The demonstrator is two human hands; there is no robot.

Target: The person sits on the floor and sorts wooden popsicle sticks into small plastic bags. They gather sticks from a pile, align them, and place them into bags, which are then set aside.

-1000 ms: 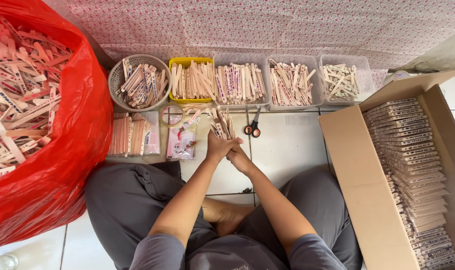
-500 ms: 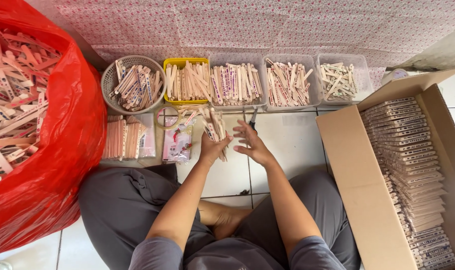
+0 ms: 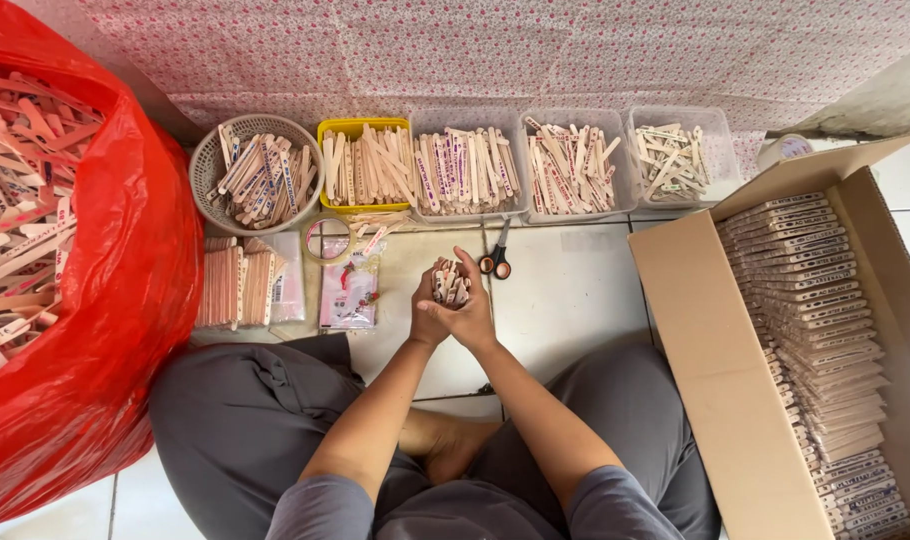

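Both hands, left hand and right hand, now close together at frame centre, fingers curled snugly around a bundle of sticks; half a second ago they were apart, sticks splayed. Scissors lie just beside.

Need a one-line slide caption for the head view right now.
Both hands, left hand and right hand, clasp a bundle of wooden sticks above the tiled floor.

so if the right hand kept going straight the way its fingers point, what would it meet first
Probably the scissors on the floor just beyond the right hand, then the clear tub of sticks by the wall; depth is hard to judge.
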